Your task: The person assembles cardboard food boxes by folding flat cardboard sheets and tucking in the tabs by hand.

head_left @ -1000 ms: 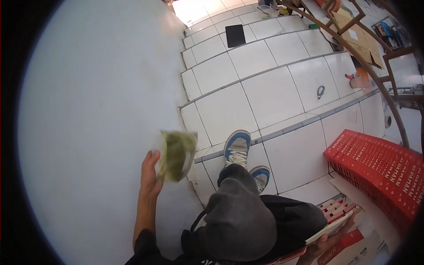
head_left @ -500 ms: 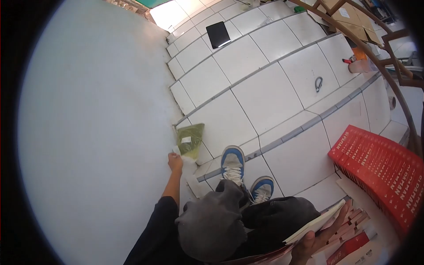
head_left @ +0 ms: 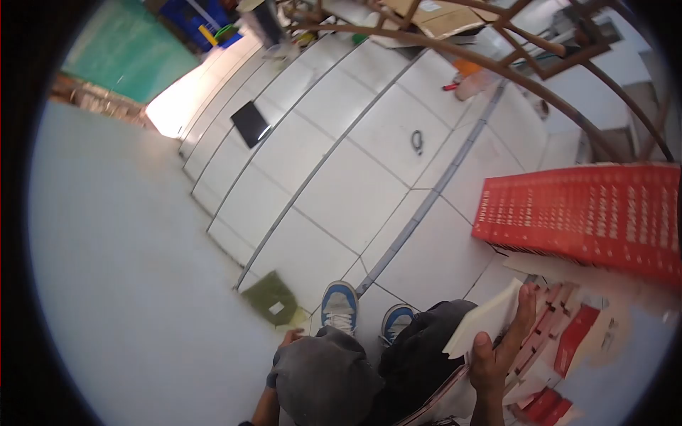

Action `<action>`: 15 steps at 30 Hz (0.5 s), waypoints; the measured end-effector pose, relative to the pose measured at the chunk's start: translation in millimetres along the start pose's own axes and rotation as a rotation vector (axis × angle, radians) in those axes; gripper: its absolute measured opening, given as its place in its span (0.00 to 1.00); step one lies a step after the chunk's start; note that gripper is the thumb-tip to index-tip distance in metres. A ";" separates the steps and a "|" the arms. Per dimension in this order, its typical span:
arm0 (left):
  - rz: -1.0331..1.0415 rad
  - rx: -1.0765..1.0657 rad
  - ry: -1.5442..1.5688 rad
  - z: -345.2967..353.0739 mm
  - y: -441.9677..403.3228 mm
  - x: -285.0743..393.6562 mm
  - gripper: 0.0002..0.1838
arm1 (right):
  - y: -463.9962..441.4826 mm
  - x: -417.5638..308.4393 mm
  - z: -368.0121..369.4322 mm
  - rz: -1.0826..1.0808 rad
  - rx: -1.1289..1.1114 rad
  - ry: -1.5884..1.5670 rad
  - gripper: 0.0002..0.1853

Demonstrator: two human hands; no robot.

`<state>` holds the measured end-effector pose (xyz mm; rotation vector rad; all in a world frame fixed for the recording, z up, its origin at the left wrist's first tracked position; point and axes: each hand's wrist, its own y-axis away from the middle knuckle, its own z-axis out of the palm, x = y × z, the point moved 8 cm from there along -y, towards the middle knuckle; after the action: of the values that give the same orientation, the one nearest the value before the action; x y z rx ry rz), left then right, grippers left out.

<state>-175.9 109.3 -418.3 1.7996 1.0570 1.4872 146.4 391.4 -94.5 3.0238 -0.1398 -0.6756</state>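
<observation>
A green packet (head_left: 268, 298) with a small white label lies on the step beside the wall. Just below it is my left hand (head_left: 289, 338), blurred and partly hidden behind my knee, so its grip is unclear. My right hand (head_left: 497, 355) holds a cream-paged booklet (head_left: 484, 319) at the lower right, thumb on the near side and fingers along the far edge. Under and beside that hand are red-and-white booklets (head_left: 543, 326) in a staggered pile.
A long row of red books (head_left: 582, 213) stands at the right. On the tiled steps are a black flat object (head_left: 250, 124), a small looped item (head_left: 417, 142) and a pinkish cup (head_left: 472, 85). A brown metal railing (head_left: 455, 48) curves across the top right.
The view has turned and shifted. The green packet went from being held up by the wall to lying on the step. My left hand has drawn back toward my knee; my right still holds the booklet.
</observation>
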 end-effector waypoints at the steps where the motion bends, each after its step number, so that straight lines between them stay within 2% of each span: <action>1: 0.050 -0.033 0.005 -1.4 -0.6 20.6 0.19 | 4.2 1.0 -5.7 0.005 0.005 0.020 0.49; 4: 0.221 -0.013 0.107 -23.9 6.3 91.7 0.18 | 16.4 -4.7 -35.7 0.055 0.058 0.114 0.50; 8: 0.364 0.016 0.431 -52.2 50.6 199.2 0.15 | 43.2 -3.7 -67.3 0.146 0.108 0.058 0.49; 11: 0.448 0.050 0.407 -56.3 93.2 254.0 0.15 | 57.6 -5.6 -78.4 0.139 0.093 -0.019 0.47; 12: 0.476 -0.017 0.461 -53.5 101.0 260.1 0.18 | 62.9 -10.3 -79.9 0.125 0.085 0.010 0.46; 15: 0.738 -0.056 0.176 -36.0 131.8 286.9 0.22 | 71.9 -18.2 -96.4 0.089 0.087 0.096 0.43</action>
<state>-163.0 281.9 -151.9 2.1686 0.4087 2.0953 165.5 323.5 4.6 3.1031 -0.3064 -0.5306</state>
